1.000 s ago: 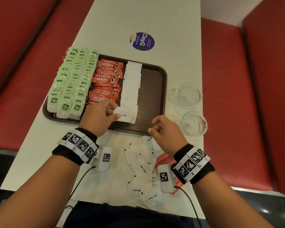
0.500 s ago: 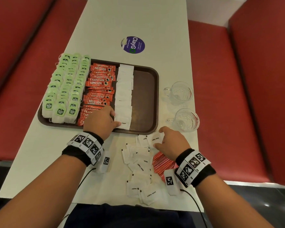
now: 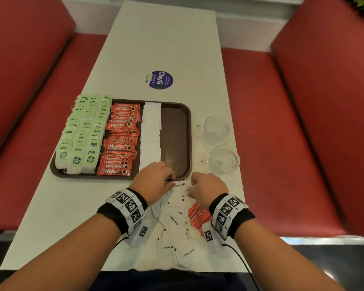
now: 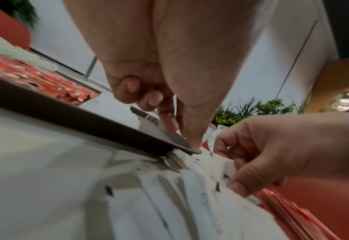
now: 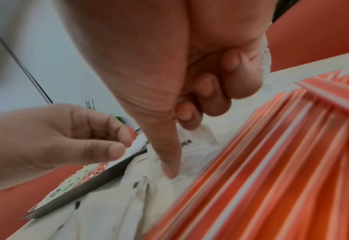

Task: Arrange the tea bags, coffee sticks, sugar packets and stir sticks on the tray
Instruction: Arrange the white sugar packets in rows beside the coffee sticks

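Note:
A brown tray (image 3: 177, 122) holds rows of green tea bags (image 3: 82, 131), red coffee sticks (image 3: 120, 141) and a column of white sugar packets (image 3: 150, 131). Loose sugar packets (image 3: 177, 223) lie on the table in front of it, with red stir sticks (image 3: 199, 215) beside them. My left hand (image 3: 156, 181) hovers at the tray's front rim (image 4: 107, 129); its thumb (image 4: 192, 142) touches the rim and nothing shows between thumb and forefinger. My right hand (image 3: 204, 185) pinches a loose sugar packet (image 5: 200, 136) between thumb (image 5: 169, 162) and curled forefinger.
Two glass cups (image 3: 216, 129) (image 3: 225, 161) stand right of the tray. A round purple sticker (image 3: 159, 79) lies on the white table beyond it. Red bench seats flank the table on both sides. The tray's right strip is bare.
My left hand has left the sugar column on the tray and moved right to the tray's front rim. My right hand has dropped onto the loose packets.

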